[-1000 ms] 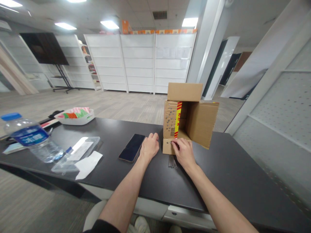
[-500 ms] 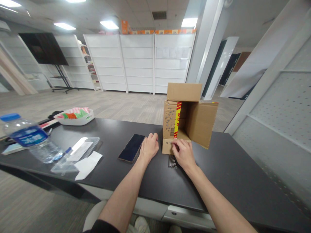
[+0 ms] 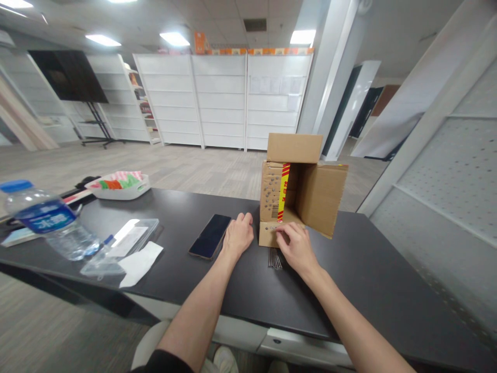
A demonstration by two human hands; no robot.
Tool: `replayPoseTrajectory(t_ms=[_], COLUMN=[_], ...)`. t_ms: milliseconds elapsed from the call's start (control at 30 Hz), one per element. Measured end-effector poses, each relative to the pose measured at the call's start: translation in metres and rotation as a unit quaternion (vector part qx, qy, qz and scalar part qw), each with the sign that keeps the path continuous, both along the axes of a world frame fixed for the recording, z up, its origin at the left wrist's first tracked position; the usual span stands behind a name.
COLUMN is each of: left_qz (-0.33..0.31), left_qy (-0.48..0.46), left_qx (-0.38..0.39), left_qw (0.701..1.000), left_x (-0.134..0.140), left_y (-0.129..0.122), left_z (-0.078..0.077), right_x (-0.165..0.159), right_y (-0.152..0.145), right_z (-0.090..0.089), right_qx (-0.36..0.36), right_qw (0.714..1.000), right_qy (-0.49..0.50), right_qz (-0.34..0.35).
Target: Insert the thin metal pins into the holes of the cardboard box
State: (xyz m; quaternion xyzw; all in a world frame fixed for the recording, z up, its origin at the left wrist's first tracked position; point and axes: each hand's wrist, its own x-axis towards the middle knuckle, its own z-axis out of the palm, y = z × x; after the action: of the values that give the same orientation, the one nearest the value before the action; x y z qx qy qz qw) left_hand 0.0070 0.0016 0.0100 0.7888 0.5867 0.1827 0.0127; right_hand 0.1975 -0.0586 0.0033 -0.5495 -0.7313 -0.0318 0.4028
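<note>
"Where's the light from?"
"Ceiling panels [image 3: 173, 39], glaring white; it's bright overall (though inside the carton [image 3: 303, 191] it's shadowy)."
"And sharpness?"
"Slightly soft, with the bottle [image 3: 50, 220] stretched toward the left edge."

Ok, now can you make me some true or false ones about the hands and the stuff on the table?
1. The right hand is at the lower flap of the cardboard box. True.
2. The phone lies to the right of the box. False: the phone lies to the left of it, beside the left hand.
3. Some thin metal pins lie on the table in front of the box. True.
4. The bottle has a red cap. False: the bottle has a blue cap.
5. The white basket has colourful things in it. True.
6. The box's right flap is shut. False: the right flap stands open.
</note>
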Motion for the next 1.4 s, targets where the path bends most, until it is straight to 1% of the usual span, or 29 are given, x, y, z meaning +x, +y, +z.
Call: replayPoseTrajectory(t_ms=[267,400,500,733,1067,1400], left_qz=[-0.004,-0.01,-0.01,-0.012,-0.008,-0.005], left_qy=[-0.008,-0.01,-0.008,-0.007,-0.001,-0.009], left_qx=[0.01,0.016,0.016,0.018,0.017,0.008], left_qw=[1.0,1.0,1.0,1.0,1.0,1.0], left_x=[0.0,-0.001,-0.001,-0.001,-0.001,-0.001], left_y=[0.0,0.0,0.0,0.001,0.001,0.001], left_z=[-0.001,-0.001,-0.002,-0.004,-0.003,-0.003], right_x=[0.001,0.002,0.002,0.001,-0.001,-0.001], right_y=[-0.024,-0.034,-0.037,-0.038,-0.041,-0.04], right_z=[0.011,0.011,0.009,0.003,0.006,0.004], right_qx=[-0.055,-0.073,-0.083,-0.1,-0.114,-0.104], right_qw=[0.993,0.986,0.983,0.98,0.977,0.977], right_qy=[-0.04,-0.074,-0.08,-0.091,-0.102,-0.104], right_qz=[0.098,0.13,0.145,0.147,0.151,0.155])
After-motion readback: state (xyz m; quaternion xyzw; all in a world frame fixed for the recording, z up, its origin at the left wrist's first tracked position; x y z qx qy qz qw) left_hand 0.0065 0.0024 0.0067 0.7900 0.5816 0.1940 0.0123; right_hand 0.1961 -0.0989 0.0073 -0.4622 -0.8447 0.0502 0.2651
